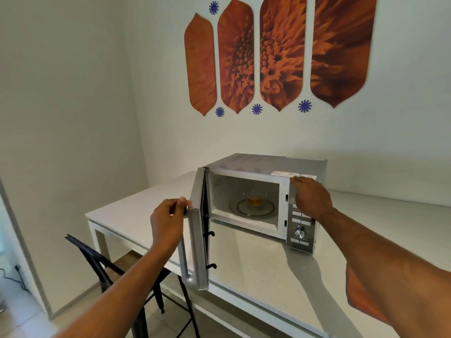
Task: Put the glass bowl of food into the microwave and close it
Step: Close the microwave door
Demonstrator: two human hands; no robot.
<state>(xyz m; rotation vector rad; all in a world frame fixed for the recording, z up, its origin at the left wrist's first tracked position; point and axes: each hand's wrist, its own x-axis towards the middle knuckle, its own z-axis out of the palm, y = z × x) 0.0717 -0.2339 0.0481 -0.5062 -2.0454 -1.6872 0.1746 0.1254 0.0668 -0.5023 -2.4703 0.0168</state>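
Observation:
A silver microwave (268, 164) stands on a white table (256, 264) against the wall. Its door (196, 230) is swung wide open to the left. Inside, a small glass bowl of yellowish food (253, 202) sits in the middle of the glass turntable. My left hand (168, 220) grips the outer edge of the open door near its top. My right hand (310, 196) rests flat on the top right front corner of the microwave, over the control panel (301, 230), fingers together and holding nothing.
A dark chair with a wooden seat (109, 262) is tucked under the table's left end. Orange flower panels (275, 52) hang on the wall above. A cable (14, 276) lies on the floor at the far left. An orange sleeve (361, 296) shows on my right arm.

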